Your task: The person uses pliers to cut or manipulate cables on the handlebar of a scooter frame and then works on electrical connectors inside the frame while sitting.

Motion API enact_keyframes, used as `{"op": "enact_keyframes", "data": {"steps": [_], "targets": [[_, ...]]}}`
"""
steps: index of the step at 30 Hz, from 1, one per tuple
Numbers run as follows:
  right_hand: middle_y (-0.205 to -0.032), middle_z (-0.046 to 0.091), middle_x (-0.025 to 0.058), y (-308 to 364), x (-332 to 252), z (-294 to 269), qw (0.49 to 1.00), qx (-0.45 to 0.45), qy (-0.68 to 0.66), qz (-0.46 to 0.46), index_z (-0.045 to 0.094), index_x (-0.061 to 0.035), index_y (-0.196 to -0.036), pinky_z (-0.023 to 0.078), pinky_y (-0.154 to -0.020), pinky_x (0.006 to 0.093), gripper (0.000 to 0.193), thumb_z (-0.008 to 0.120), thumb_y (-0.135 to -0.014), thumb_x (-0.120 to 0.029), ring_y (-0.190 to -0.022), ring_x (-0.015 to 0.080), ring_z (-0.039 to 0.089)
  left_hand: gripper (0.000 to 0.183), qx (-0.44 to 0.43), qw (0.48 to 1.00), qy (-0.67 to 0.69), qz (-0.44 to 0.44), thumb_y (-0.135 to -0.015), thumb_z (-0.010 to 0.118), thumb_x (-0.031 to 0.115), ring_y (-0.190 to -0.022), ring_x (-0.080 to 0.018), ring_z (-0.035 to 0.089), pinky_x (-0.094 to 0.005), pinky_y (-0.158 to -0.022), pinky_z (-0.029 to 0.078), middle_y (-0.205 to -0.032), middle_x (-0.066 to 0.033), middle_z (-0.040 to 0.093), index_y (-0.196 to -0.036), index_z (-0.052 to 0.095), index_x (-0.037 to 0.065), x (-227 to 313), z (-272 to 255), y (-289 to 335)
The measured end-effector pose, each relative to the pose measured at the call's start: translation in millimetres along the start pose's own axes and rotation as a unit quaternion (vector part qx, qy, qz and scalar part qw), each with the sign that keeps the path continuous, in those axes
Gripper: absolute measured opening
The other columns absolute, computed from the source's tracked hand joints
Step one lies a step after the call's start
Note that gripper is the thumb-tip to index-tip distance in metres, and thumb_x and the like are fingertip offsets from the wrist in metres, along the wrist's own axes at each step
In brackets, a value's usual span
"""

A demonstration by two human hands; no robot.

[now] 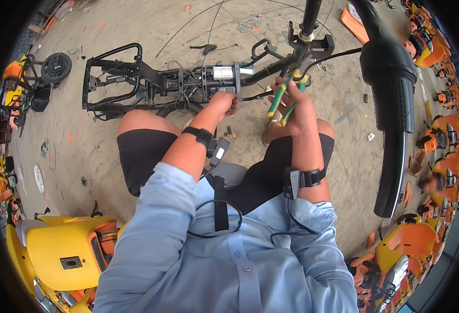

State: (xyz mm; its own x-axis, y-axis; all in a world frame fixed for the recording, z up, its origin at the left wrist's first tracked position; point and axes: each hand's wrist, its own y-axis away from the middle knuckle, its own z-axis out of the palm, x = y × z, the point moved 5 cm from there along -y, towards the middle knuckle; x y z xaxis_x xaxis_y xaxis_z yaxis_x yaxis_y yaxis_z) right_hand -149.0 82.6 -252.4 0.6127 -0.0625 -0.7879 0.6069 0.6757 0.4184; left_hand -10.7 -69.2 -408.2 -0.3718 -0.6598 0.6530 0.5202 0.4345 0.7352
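Note:
In front of me lies a stripped black scooter frame with loose cables along its middle. My left hand is at the near side of the frame's middle, below a box with a white label. Its fingers are curled; whatever they hold is hidden. My right hand grips pliers with green and yellow handles. The handles are spread apart, and the head of the pliers points away from me, close to the front fork and a black cable. The jaws are too blurred to make out.
A black handlebar grip looms at the right, close to my view. A yellow body panel is at lower left, a black wheel at far left. Orange and yellow scooter parts line the right edge. Small debris lies on the concrete floor.

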Motion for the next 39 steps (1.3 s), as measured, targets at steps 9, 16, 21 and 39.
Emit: {"op": "enact_keyframes", "data": {"steps": [9,16,21,39], "targets": [[-0.115,0.065,0.0110,2,21,-40,0.991,0.096,-0.063,0.066,0.058,-0.0037,-0.120,0.050,-0.086,0.0396,0.030,0.060,-0.100,-0.027,-0.100,0.0247,0.059,0.024,0.124,0.985,0.007,-0.119,-0.098,0.054,0.027,-0.066,-0.0177,0.058,-0.0369,-0.056,0.047,-0.080,-0.0069,0.062,-0.093,0.060,0.004,-150,-61,-91],[-0.107,0.062,0.0066,11,19,-41,0.984,0.126,-0.096,0.076,0.059,-0.0054,-0.113,0.047,-0.084,0.0379,0.028,0.059,-0.100,-0.030,-0.094,0.0209,0.055,0.050,0.166,0.963,-0.209,-0.026,-0.100,0.049,0.042,-0.095,-0.0391,0.064,-0.0484,-0.081,0.049,-0.104,-0.0230,0.066,-0.121,0.060,-0.001,-176,-92,-117],[-0.110,0.064,0.0054,6,27,-46,0.985,0.120,-0.095,0.076,0.058,-0.0078,-0.113,0.044,-0.079,0.0337,0.027,0.058,-0.101,-0.032,-0.090,0.0193,0.054,0.062,0.280,0.918,-0.278,-0.037,-0.094,0.053,0.042,-0.123,-0.0455,0.053,-0.0512,-0.103,0.043,-0.134,-0.0291,0.055,-0.136,0.049,-0.003,-152,-113,-108],[-0.113,0.066,0.0123,27,-13,-17,0.996,0.001,-0.081,-0.047,0.053,-0.0045,-0.123,0.046,-0.061,0.0252,0.031,0.055,-0.092,-0.008,-0.103,0.0271,0.069,0.038,-0.069,0.892,-0.363,0.261,-0.097,0.059,0.023,-0.093,-0.0160,0.064,-0.0312,-0.080,0.050,-0.107,-0.0102,0.069,-0.126,0.058,-0.002,121,1,114]]}}
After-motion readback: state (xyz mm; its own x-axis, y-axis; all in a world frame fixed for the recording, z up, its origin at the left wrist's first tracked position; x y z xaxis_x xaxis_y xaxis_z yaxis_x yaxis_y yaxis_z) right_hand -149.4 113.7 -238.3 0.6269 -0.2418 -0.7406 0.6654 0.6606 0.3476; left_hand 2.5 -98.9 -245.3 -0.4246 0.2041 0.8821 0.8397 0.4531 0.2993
